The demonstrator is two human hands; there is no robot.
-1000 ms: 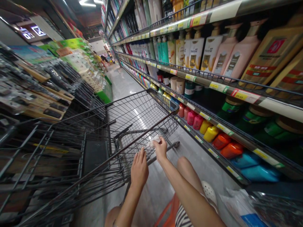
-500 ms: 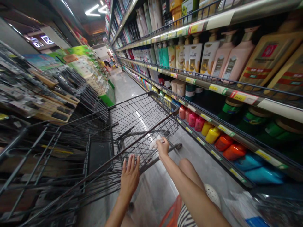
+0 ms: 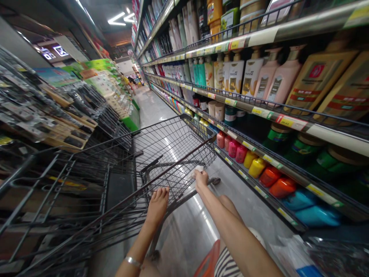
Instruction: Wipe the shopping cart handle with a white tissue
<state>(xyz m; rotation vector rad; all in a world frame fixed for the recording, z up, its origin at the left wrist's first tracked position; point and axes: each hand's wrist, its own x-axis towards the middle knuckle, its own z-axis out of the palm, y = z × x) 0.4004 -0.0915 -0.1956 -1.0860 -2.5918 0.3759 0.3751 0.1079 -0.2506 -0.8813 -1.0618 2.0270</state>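
Before me stands a black wire shopping cart [image 3: 176, 135], its basket open at the top. My left hand [image 3: 158, 204] is closed over the wires of the cart's near side, its fingertips curled and partly hidden. A crumpled white tissue [image 3: 196, 171] pokes out of my right hand [image 3: 201, 180], whose fingers are pinched on it. That hand is at the cart's lower near side, by the wires; whether the tissue touches them I cannot tell.
Shelves of pump bottles [image 3: 235, 75] line the right side, with colourful bottles [image 3: 256, 167] on the bottom level. A rack of packaged goods [image 3: 72, 115] stands on the left. A caster wheel [image 3: 215, 181] juts out near the shelf. Plastic bags [image 3: 296, 254] lie at lower right.
My left hand has gone from stretched fingers to curled ones on the cart's wires. My right hand has shifted slightly to the right with the tissue.
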